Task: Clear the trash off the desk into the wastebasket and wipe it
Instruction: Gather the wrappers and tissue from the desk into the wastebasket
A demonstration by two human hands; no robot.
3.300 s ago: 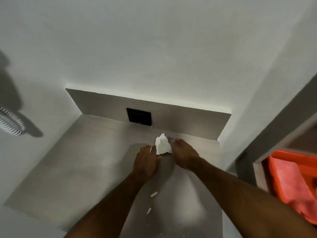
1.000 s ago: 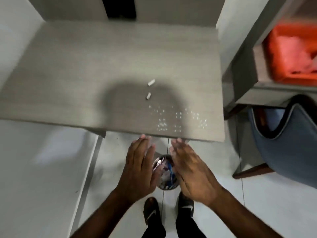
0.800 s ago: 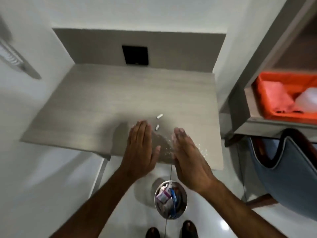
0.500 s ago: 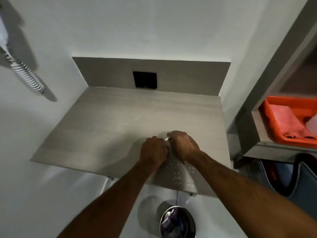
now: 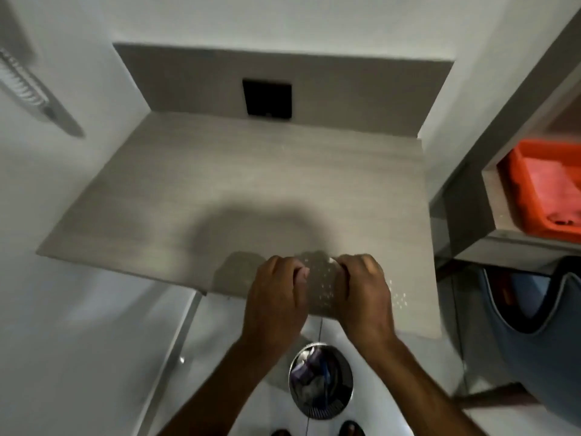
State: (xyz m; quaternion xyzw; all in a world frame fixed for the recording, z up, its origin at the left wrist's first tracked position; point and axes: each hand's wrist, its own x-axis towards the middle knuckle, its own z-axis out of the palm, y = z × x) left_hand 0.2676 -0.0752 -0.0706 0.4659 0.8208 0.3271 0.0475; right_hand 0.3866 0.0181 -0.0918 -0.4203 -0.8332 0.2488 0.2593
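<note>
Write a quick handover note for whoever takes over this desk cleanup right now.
Left hand: curled shut at the desk's front edge; contents can't be seen.
Right hand: also curled, a small white scrap showing at its fingertips.
Wastebasket: on the floor directly below, already holding trash.
Left: small white crumbs scattered between and right of the hands.
Then wipe; no cloth is on the desk.

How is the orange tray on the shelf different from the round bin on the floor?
The orange tray is bright orange with straight sides; the wastebasket is round and shiny metal. The tray sits up on the shelf to the right of the desk; the wastebasket stands on the floor below the desk's front edge. The tray holds something pink; the wastebasket holds mixed rubbish. Both are open on top.
</note>
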